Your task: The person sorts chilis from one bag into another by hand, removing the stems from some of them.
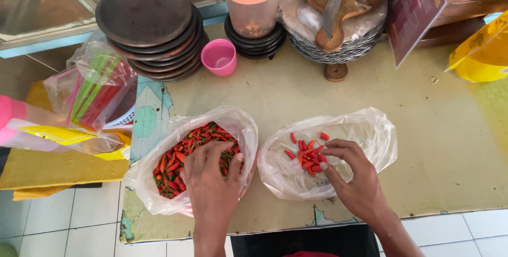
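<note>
Chillies (190, 151) in left bag (159, 193): left hand (209, 175) dug in, fingers spread; right hand (352, 175) pinched stemmed chillies (308, 156) in right bag (365, 130).

A food stall kitchen: stacked dark plates (145, 21), bagged chillies (193, 154), worn counter (296, 95).

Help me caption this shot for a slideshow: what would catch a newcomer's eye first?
Bright red chillies stand out: a full clear bag of chillies with green stems at centre left, where the left hand digs in, and a small pile of stemless chillies on a second clear bag under the right hand. Behind, a stack of dark round plates and a pink cup sit on the worn table.
</note>
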